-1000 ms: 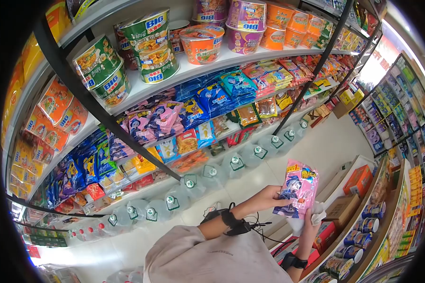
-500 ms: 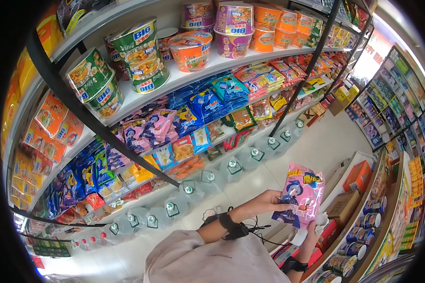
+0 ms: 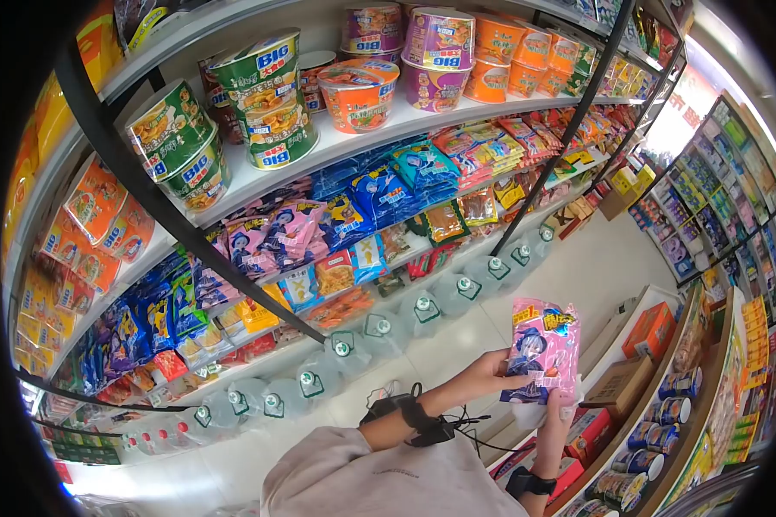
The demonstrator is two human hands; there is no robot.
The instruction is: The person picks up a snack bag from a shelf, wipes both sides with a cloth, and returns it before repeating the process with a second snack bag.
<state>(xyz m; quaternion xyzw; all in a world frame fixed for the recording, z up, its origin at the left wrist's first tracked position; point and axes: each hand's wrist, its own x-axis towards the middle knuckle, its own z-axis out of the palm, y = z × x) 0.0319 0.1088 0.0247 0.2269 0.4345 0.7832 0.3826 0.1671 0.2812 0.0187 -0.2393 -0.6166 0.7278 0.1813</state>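
Note:
A pink snack bag (image 3: 545, 351) with a cartoon figure is held upright between both hands. My left hand (image 3: 490, 376) grips its left edge, thumb across the front. At the bag's lower right, my right hand (image 3: 557, 408) pinches the bottom edge, with a crumpled white tissue (image 3: 530, 417) against the hand. Both wrists wear black bands. Similar pink bags (image 3: 289, 226) lie on the middle shelf to the left.
Noodle cups (image 3: 356, 95) stand on the upper shelf (image 3: 336, 142). Large clear bottles (image 3: 379, 333) line the floor below. Cartons (image 3: 619, 382) and a shelf of cans (image 3: 636, 463) are at the right. A black cable hangs near my left wrist.
The bag has shifted slightly left and stands more upright. My right hand has moved left with it, and its fingers now sit at the bag's bottom edge.

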